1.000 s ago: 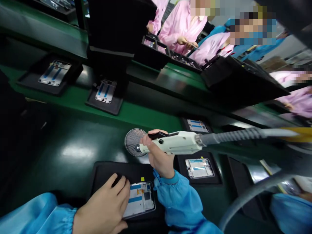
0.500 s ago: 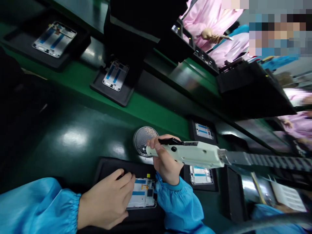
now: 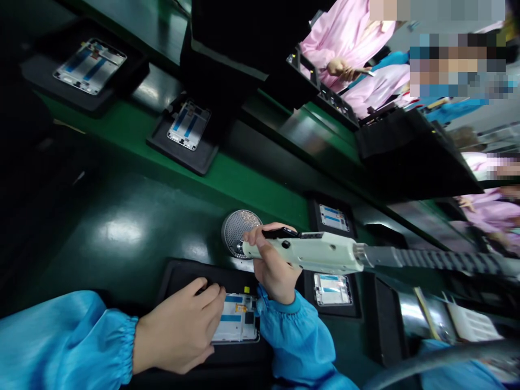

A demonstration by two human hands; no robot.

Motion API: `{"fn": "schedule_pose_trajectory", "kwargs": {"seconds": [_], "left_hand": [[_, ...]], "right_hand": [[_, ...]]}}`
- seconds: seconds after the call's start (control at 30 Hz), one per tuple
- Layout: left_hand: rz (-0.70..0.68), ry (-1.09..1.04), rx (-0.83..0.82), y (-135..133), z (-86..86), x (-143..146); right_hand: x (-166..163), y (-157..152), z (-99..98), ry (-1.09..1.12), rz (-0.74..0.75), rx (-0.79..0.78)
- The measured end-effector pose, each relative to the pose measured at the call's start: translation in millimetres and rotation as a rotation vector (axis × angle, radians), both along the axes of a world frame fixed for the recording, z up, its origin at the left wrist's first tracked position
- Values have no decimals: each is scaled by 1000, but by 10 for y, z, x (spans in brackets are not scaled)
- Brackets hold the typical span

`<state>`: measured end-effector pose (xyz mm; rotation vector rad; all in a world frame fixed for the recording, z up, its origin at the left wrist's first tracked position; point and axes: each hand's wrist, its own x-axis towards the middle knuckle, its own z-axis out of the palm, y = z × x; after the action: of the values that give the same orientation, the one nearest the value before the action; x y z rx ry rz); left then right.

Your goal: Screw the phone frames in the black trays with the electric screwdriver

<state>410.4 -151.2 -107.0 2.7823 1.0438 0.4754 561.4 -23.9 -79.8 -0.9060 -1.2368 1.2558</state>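
Observation:
My right hand [image 3: 276,265] is wrapped around a pale electric screwdriver [image 3: 320,252] with a black lever. Its tip reaches into a round perforated metal screw dish [image 3: 239,227], where small screws appear to lie. Below, a silver phone frame [image 3: 233,317] with blue strips rests in a black tray [image 3: 179,273]. My left hand [image 3: 182,325] spans the frame's left part, fingers curled at the upper edge and thumb at the lower, holding it in the tray. That hand covers much of the frame's left side.
More phone frames lie in black trays: one at the far left [image 3: 91,65], one on the green ledge [image 3: 189,124], two right of my hand [image 3: 332,290] [image 3: 333,216]. A ribbed cable [image 3: 439,260] trails right from the screwdriver. Co-workers in pink [image 3: 345,38] are across the line.
The view has shifted slightly, so the trays and co-workers at the right appear a little further left. Both hands keep their places on the screwdriver and the phone frame.

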Motion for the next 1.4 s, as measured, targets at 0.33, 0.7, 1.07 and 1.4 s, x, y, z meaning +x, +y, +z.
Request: {"fn": "schedule_pose_trajectory", "kwargs": {"seconds": [0.33, 0.7, 1.07, 1.4], "left_hand": [[8, -3, 28, 4, -12, 10], [12, 11, 31, 12, -36, 4], [44, -36, 45, -3, -84, 5], [73, -41, 48, 25, -65, 10]], "right_hand": [[-38, 7, 14, -1, -56, -30], [-23, 25, 48, 26, -60, -10], [499, -111, 871, 311, -284, -4], [383, -382, 694, 172, -121, -54]]}}
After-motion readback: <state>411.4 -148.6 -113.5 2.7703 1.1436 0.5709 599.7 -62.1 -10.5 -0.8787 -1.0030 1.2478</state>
